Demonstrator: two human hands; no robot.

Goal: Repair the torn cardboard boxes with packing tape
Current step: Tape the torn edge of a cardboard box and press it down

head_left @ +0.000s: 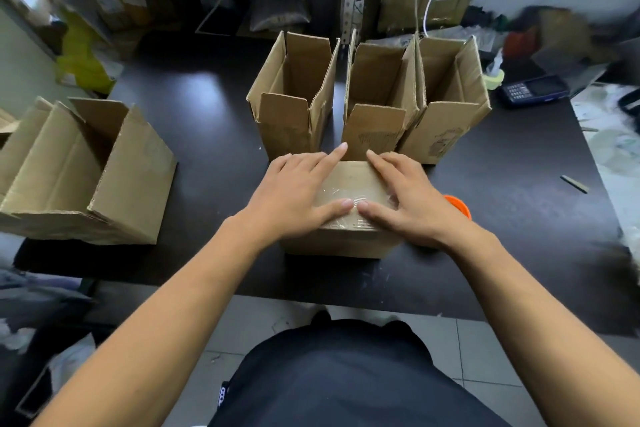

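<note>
Hands, left [289, 189] and right [412, 196], flat, fingers straight, pressing taped box [349, 184] upright.

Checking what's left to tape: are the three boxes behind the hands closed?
No, all three boxes stand with flaps up and open tops.

Our dark table [194, 104] and its load

On it we see a taped box [349, 239], three open boxes [294, 97] behind, a larger box [86, 170] at left, a calculator [533, 91] far right.
</note>
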